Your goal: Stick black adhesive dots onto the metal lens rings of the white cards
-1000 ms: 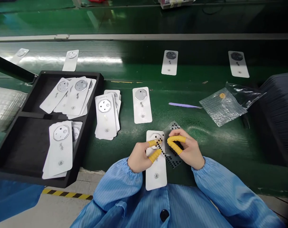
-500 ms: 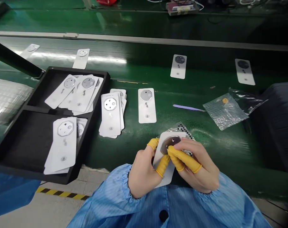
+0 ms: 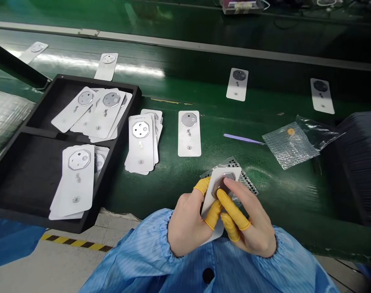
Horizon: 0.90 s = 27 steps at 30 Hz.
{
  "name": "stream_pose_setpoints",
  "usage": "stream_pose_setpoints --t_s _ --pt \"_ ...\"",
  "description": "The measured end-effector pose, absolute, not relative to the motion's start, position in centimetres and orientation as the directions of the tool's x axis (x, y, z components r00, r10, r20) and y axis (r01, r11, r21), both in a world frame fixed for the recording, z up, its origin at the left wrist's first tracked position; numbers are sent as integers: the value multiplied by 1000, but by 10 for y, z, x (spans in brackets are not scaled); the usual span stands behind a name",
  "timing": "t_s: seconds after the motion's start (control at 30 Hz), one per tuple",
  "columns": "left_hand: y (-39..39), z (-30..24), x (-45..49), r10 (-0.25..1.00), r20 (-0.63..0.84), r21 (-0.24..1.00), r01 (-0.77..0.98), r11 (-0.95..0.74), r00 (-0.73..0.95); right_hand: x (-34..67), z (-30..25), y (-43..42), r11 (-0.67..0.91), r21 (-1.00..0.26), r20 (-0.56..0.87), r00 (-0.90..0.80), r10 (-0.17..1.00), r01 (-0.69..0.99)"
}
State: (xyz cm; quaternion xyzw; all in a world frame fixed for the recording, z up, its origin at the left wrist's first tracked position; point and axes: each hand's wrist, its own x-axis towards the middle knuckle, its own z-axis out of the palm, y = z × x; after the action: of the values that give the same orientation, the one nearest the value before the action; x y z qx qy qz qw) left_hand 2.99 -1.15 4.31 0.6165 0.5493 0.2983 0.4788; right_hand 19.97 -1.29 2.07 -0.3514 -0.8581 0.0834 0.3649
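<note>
A white phone back panel (image 3: 208,198) with a grey octagonal camera plate (image 3: 220,183) is held tilted close to my body. My left hand (image 3: 189,221) grips its left side, with yellow finger cots on thumb and forefinger. My right hand (image 3: 249,221) rests its outstretched fingertips on the camera plate, the thumb in its yellow cot apart below them. Nothing shows between the right fingers. Partly behind the panel lies a clear sheet with rows of small black dots (image 3: 249,185). Another back panel (image 3: 189,140) lies flat ahead, left of purple tweezers (image 3: 242,138).
A black two-compartment tray (image 3: 29,173) with several back panels stands at left, beside a loose stack (image 3: 141,150). Further panels lie along the far green surface. Bubble wrap (image 3: 290,144) lies at right, near a dark ribbed stack (image 3: 361,162).
The right fingers have spread, and a bare fingertip now presses on the camera plate. The held panel has turned slightly steeper. The camera view has shifted a little.
</note>
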Motion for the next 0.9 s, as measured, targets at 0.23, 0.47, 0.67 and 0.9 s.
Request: stream_pose_setpoints --t_s 0.23,0.47,0.67,0.9 --pt "-12 44 34 958 -186 909 409 84 217 197 18 -9 722 -405 607 -426 671 560" --pt "-13 29 36 966 -199 873 478 99 163 191 19 -18 633 -312 435 -485 758 709" --pt "-8 21 42 935 -291 949 185 255 203 202 15 -9 649 -490 399 -512 761 582" --pt "5 32 49 886 -327 818 -370 440 330 208 18 3 426 -790 410 -138 902 441"
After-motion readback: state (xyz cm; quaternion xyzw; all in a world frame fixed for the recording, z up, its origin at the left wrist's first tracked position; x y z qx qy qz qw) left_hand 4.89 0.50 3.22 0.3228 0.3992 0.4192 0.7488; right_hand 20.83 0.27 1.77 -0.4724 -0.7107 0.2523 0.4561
